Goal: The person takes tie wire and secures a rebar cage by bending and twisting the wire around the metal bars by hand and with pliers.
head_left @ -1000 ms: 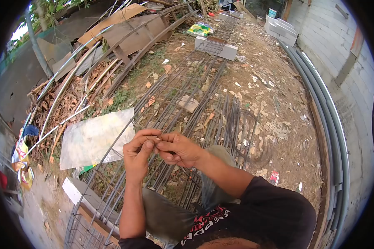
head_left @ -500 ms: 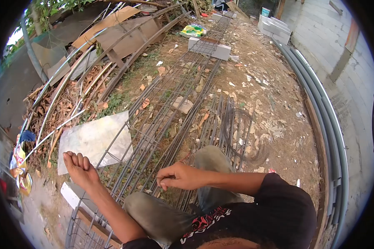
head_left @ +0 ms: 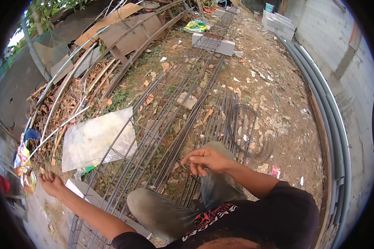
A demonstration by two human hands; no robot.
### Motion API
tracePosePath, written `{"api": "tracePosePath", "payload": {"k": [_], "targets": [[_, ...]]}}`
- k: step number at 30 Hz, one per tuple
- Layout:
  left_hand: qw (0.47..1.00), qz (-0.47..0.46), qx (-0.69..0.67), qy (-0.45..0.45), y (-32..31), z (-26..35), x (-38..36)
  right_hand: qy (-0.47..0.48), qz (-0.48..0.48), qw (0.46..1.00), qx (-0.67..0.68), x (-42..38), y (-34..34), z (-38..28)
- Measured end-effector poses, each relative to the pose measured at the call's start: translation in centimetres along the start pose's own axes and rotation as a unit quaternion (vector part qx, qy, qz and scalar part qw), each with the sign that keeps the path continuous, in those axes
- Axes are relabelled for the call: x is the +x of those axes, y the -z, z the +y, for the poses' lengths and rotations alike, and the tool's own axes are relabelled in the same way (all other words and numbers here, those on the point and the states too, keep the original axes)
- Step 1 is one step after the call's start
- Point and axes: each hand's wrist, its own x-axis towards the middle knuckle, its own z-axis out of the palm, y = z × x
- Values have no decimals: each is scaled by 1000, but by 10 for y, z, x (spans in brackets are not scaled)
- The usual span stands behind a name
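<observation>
My left hand (head_left: pixel 50 183) is stretched out to the far left, past the steel bar cage, with its fingers curled in. What they hold, if anything, is too small to make out. Above my right knee, my right hand (head_left: pixel 210 159) has bent fingers, the index finger and thumb pointing left. Something thin and dark seems to show by its fingertips, but I cannot make it out. Between my hands the long rebar cage (head_left: pixel 131 143), tied with square stirrups, runs forward from beside my left knee. Loose steel bars (head_left: pixel 226 112) lie on the ground ahead of my right knee.
White blocks (head_left: pixel 224 47) prop the cage farther ahead. A pale sheet (head_left: pixel 97 139) lies left of the cage. Coiled dark wire (head_left: pixel 257 153) rests by the loose bars. Grey pipes (head_left: pixel 320 99) line the block wall (head_left: pixel 320 54) at right. Scrap boards (head_left: pixel 131 35) are piled at left.
My left hand has moved outward to the left and down, away from the cage. My right hand has drawn back rightward from above the cage to above my right knee.
</observation>
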Motion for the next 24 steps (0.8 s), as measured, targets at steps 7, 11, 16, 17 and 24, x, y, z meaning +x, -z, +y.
{"api": "tracePosePath", "payload": {"k": [7, 11, 16, 17, 24], "targets": [[994, -91, 19, 53, -100, -59, -133, 293, 236, 863, -336, 31, -17, -73], [969, -175, 6, 176, -178, -115, -256, 389, 193, 779, -452, 101, -112, -71], [983, -171, -26, 67, -170, -71, -179, -5, -199, 978, 64, 92, -114, -29], [976, -189, -49, 100, -149, -60, -156, 0, -195, 979, 59, 84, -109, -27], [956, -249, -96, 120, -104, -21, -140, 0, -240, 968, 80, 47, -117, 13]]}}
